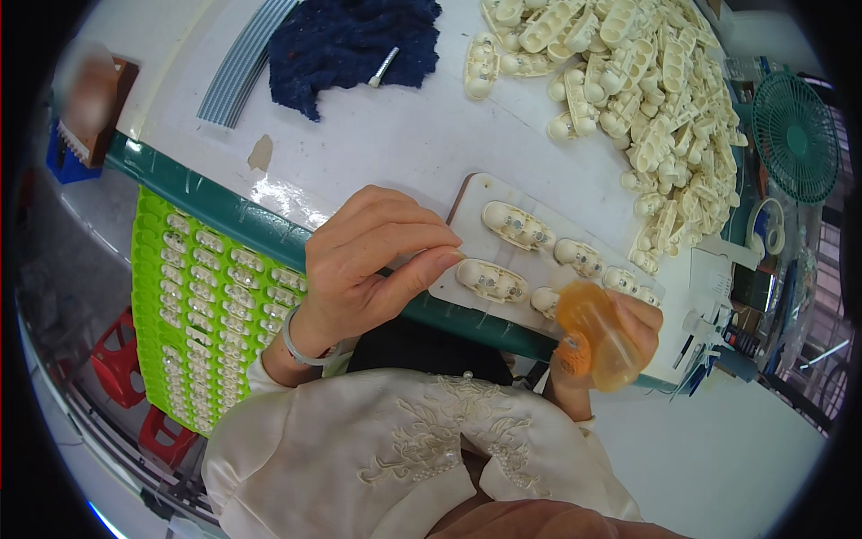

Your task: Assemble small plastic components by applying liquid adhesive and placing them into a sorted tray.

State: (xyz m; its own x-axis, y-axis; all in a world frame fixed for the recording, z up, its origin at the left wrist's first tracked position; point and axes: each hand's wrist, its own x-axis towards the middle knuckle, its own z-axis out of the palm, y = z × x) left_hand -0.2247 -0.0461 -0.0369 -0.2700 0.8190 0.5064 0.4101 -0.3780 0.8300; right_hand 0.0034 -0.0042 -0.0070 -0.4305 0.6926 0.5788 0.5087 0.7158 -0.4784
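My right hand [639,325] grips a translucent amber squeeze bottle [603,332] with an orange band, tilted over the near edge of a white board [539,235]. On the board lie several cream oval plastic shells in two rows, small metal pieces inside them. My left hand [373,260] is closed in a pinch at the board's left end, its fingertips beside the nearest left shell [492,280]. Whatever may be between those fingertips is too small to make out. The bottle partly covers the shells at the right end.
A large heap of similar cream shells [642,108] covers the table's far right. A dark blue cloth [350,45] carries a small brush-like piece [384,67]; grey ribbed strips [242,67] lie beside it. A green tray [193,305] of filled shells stands at left. A green fan [796,135] is at right.
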